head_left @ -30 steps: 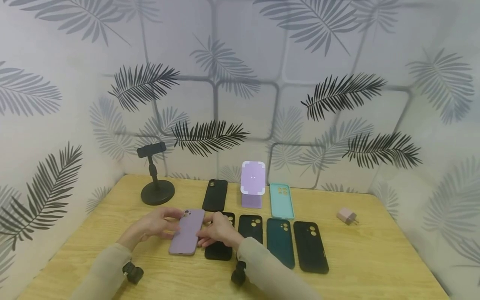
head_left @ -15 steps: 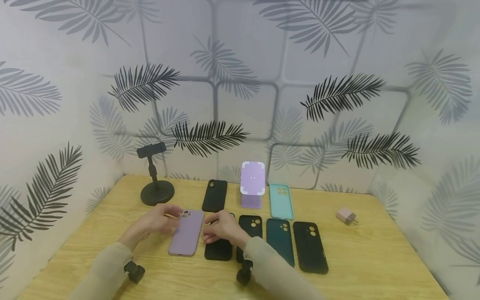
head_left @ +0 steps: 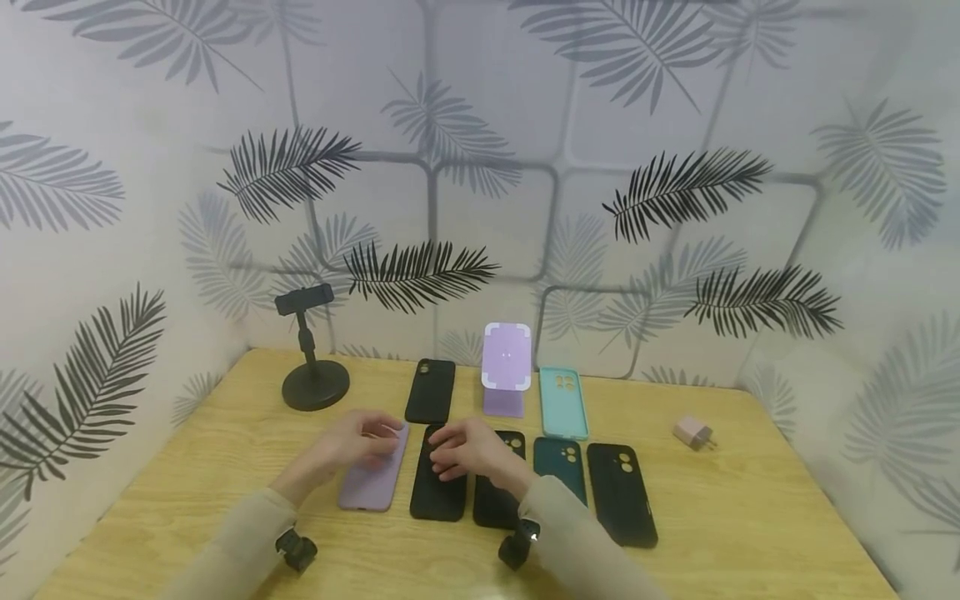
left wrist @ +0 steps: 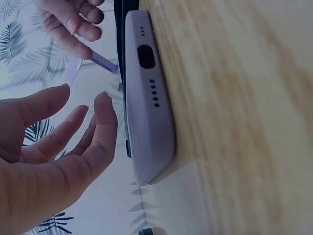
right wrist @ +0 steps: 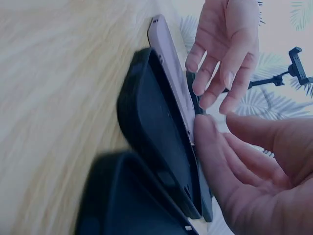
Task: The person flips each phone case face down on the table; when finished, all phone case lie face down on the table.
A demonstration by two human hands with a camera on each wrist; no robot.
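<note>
A lilac phone case (head_left: 366, 492) lies on the wooden table, back up, with the port cut-out and speaker holes of its bottom edge showing in the left wrist view. Over its upper part hovers my left hand (head_left: 351, 446), fingers loosely bent and holding nothing. My right hand (head_left: 474, 452) hangs over the top of the neighbouring black phone case (head_left: 437, 498), with a gap between thumb and fingers and nothing in them. In the right wrist view that black case (right wrist: 161, 117) lies with its hollow side up. Another black case (head_left: 495, 507) sits partly hidden under my right wrist.
To the right lie a dark teal case (head_left: 573, 479) and a black case (head_left: 622, 496). Behind are a black case (head_left: 430, 392), a lilac phone stand (head_left: 506, 357), a turquoise case (head_left: 562, 404), a black phone holder (head_left: 315, 385) and a pink charger plug (head_left: 693, 433).
Both hands were at the lilac case's sides; the right hand has come off it and moved right over the black case. The left hand has shifted right, above the lilac case.
</note>
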